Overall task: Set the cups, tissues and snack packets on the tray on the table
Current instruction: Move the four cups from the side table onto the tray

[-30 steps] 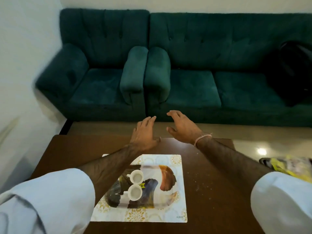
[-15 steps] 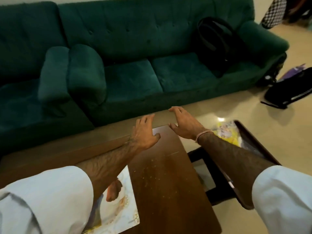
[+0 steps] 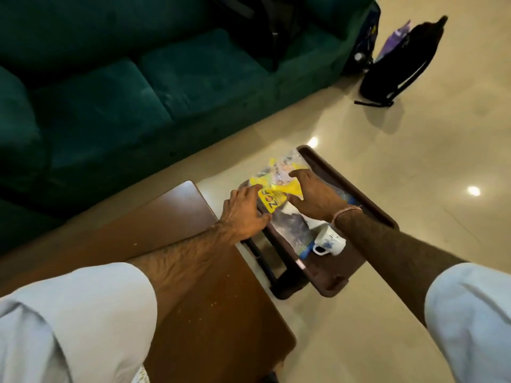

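Note:
Yellow snack packets point(image 3: 274, 200) in clear plastic lie on a small dark side table point(image 3: 359, 186) to the right of the brown wooden table point(image 3: 193, 286). A white cup with a blue pattern point(image 3: 330, 242) lies on its side at the near end of that pile. My left hand point(image 3: 243, 212) is at the packets' left edge, fingers spread. My right hand point(image 3: 315, 196) is over their right side, fingers spread, with the thumb by the yellow wrapper. Neither hand grips anything. A patterned tray corner point(image 3: 141, 376) shows at the bottom edge. I cannot make out any tissues.
A dark green sofa point(image 3: 124, 92) runs along the far side with a black bag point(image 3: 262, 26) on its seat. A black backpack point(image 3: 401, 62) stands on the glossy beige floor point(image 3: 414, 161) at the upper right.
My view has swung right and down, from the tray and cups to the side table. Both hands have moved from above the brown table to the yellow packets.

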`<action>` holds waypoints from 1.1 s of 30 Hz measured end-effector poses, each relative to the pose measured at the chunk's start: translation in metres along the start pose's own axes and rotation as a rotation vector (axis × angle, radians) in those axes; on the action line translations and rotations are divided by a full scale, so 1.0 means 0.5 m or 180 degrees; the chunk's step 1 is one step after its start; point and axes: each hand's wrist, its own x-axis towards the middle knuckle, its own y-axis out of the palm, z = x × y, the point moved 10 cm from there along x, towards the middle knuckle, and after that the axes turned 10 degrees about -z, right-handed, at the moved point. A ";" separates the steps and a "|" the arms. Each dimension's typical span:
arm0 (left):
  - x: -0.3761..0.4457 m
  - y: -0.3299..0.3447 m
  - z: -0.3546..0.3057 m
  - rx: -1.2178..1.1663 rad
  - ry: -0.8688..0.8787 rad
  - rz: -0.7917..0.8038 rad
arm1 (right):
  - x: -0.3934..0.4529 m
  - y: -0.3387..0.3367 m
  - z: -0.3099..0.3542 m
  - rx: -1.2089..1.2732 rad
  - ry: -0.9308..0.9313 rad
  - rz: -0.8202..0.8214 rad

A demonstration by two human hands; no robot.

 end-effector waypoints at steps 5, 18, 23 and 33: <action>0.030 0.135 -0.086 -0.0021 0.0168 0.0291 | -0.040 0.021 -0.162 -0.0004 0.0270 0.0072; 0.103 0.343 -0.139 -0.0525 -0.0493 0.0459 | -0.173 0.182 -0.350 0.0331 0.0939 0.0724; 0.115 0.355 -0.126 -0.0942 -0.0978 0.0137 | -0.179 0.209 -0.371 0.0521 0.1129 0.0519; 0.099 0.318 -0.090 -0.1419 -0.1113 -0.0025 | -0.180 0.168 -0.380 0.1297 0.1251 0.0346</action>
